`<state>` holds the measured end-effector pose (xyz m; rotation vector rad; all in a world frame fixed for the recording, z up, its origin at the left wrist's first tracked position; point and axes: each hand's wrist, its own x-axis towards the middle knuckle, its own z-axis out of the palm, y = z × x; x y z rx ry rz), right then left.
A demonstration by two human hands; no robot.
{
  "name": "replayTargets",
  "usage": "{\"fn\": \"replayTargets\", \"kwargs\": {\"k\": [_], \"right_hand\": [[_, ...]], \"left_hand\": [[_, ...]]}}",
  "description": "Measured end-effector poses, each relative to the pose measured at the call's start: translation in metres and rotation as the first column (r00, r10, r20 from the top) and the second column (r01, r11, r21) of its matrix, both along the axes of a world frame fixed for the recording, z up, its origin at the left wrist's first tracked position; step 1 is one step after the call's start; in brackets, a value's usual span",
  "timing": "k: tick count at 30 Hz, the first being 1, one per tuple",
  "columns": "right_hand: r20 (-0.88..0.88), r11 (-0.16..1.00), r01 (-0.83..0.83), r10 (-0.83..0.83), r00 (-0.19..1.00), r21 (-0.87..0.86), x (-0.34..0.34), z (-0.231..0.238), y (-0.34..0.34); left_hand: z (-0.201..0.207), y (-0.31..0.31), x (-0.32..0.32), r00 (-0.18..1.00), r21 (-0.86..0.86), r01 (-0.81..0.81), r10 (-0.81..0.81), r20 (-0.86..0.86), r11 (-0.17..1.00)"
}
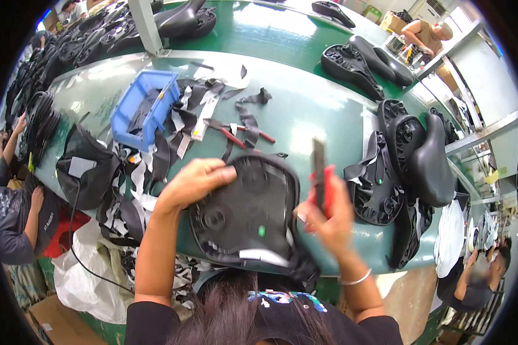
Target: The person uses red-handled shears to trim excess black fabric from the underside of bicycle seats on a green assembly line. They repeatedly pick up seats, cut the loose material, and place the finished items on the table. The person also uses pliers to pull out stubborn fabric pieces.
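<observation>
Upside down in front of me lies a black bicycle saddle (244, 207), its ribbed underside up, with a small green mark and a white strip near its near edge. My left hand (198, 178) is closed on its upper left rim, thumb over the edge. Just right of the saddle, my right hand (331, 224) is closed round a red utility knife (330, 190) with a dark upper end pointing up, apart from the saddle; both are smeared by motion. Beyond the saddle lie red-handled pincers (231, 138) among black fabric offcuts (250, 121).
A blue bin (144, 115) holding dark scraps stands left, with more offcuts around it. Several saddles (431, 161) crowd the table's right side. A green conveyor belt (253, 34) runs behind, under a metal post (144, 26). Co-workers sit at left and right.
</observation>
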<state>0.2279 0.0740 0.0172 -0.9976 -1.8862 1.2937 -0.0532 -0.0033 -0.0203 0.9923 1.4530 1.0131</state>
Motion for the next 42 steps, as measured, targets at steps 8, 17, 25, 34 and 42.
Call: {"fn": "replayTargets", "kwargs": {"k": [8,17,25,34,42], "right_hand": [[-0.187,0.95,0.302,-0.282,0.941,0.083,-0.041,0.031,0.257],[0.038,0.912,0.343,-0.343,0.938,-0.224,-0.07,-0.045,0.372],[0.751,0.945,-0.155,0.325,0.575,-0.289,0.009,0.09,0.315],[-0.378,0.906,0.079,-0.251,0.891,-0.415,-0.109,0.004,0.47],[-0.682,0.765,0.26,-0.644,0.347,-0.59,-0.189,-0.092,0.551]], "left_hand": [[-0.019,0.124,0.009,0.819,0.544,-0.36,0.536,-0.205,0.758],[-0.04,0.151,0.048,0.682,0.716,-0.284,0.659,-0.317,0.638],[-0.044,0.152,0.038,0.711,0.675,-0.32,0.64,-0.293,0.665],[-0.032,0.147,0.043,0.798,0.579,-0.298,0.531,-0.284,0.759],[-0.034,0.142,0.039,0.785,0.6,-0.267,0.531,-0.32,0.755]]}}
